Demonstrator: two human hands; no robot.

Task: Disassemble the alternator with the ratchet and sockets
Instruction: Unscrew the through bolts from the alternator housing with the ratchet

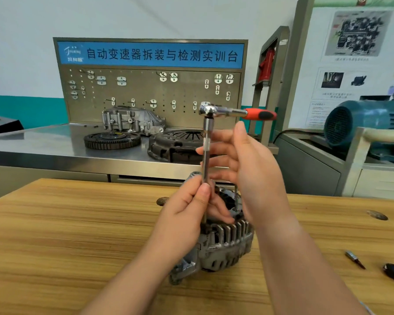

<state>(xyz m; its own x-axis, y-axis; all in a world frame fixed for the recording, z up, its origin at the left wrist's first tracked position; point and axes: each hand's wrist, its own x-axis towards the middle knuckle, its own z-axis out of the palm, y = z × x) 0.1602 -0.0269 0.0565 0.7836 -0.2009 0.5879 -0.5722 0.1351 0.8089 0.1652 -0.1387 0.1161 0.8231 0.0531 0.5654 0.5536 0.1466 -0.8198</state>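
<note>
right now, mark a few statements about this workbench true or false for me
1. The ratchet has its red handle pointing to the person's right. True.
2. The left hand grips the red handle. False: it pinches the extension bar low down, just above the alternator.
3. The alternator sits on the wooden table. True.
4. The right hand holds a screwdriver bit. False: the bit lies on the table to the right of the alternator, and the right hand's fingers are straight, up against the extension bar.
</note>
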